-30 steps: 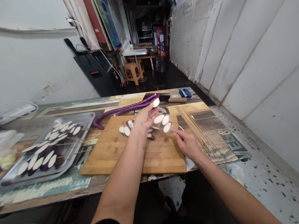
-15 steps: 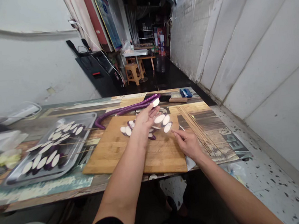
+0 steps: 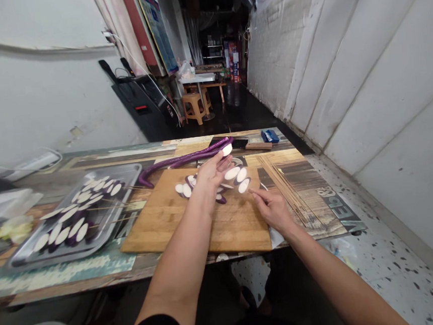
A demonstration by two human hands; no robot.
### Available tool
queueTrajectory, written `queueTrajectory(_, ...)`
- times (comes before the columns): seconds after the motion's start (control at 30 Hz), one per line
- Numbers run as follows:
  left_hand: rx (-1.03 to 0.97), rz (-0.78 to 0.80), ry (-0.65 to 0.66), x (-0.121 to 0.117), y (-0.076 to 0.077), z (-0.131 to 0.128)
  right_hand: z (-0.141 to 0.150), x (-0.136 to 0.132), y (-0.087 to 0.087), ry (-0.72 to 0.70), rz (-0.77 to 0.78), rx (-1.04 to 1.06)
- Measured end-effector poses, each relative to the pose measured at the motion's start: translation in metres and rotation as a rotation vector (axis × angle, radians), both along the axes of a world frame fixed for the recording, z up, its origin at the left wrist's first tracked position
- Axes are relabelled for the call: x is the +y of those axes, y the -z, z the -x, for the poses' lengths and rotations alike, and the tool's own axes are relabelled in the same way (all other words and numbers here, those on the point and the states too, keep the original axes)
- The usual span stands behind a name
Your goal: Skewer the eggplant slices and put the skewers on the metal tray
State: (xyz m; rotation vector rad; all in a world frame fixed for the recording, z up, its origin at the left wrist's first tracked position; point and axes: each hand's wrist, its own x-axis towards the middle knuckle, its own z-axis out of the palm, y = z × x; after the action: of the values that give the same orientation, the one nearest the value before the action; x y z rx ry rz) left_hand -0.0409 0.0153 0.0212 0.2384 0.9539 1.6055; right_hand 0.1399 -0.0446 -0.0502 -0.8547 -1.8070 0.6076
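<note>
"Above the cutting board (image 3: 157,228), where is the loose eggplant slice (image 3: 227,150) sitting?"

"Beyond the skewered slices (image 3: 244,185), in the fingertips of the left hand (image 3: 210,174). That hand is pinching it narrowly and is holding it on the far side of the row."

"And what is the right hand (image 3: 274,209) doing?"

"It is closing thumb and fingers on the near end of a thin skewer (image 3: 250,190), just beside the nearest oval."

"Which way is the row running?"

"Away from the right fingertips and slanting left, roughly towards the loose slice. The ovals' long axes are lying across that slant."

"Is the far tip showing?"

"I'm not seeing it, so I cannot tell how near it is lying to the loose slice. The right hand is staying well apart from that slice."
</note>
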Motion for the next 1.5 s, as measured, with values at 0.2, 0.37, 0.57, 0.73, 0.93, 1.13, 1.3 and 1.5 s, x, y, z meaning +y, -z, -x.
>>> queueTrajectory(0.2, 0.039, -0.003, 0.002, -0.001, -0.001, -0.002, 0.000, 0.000, 0.000, 0.008, 0.037, -0.005)
queueTrajectory(0.37, 0.101, -0.054, -0.017, 0.002, 0.004, -0.001, 0.000, -0.001, -0.001, 0.011, 0.025, -0.008)
queueTrajectory(0.57, 0.140, -0.103, -0.004, 0.002, 0.010, -0.001, 0.000, -0.001, -0.001, 0.003, 0.016, 0.006)
queueTrajectory(0.73, 0.147, -0.127, -0.006, 0.001, 0.012, -0.003, 0.000, 0.001, 0.001, 0.008, 0.035, -0.004)
queueTrajectory(0.93, 0.131, -0.116, 0.007, 0.000, 0.012, -0.008, 0.000, 0.002, 0.002, 0.020, 0.028, -0.012)
queueTrajectory(1.13, 0.169, -0.102, -0.001, -0.002, 0.010, -0.013, 0.001, 0.003, 0.003, 0.038, 0.033, 0.004)
queueTrajectory(1.3, 0.181, -0.094, -0.023, -0.003, 0.008, -0.016, 0.002, 0.005, 0.004, 0.050, 0.016, -0.001)
queueTrajectory(1.5, 0.203, -0.088, -0.018, -0.003, 0.013, -0.017, 0.001, 0.006, 0.002, 0.060, 0.013, -0.036)
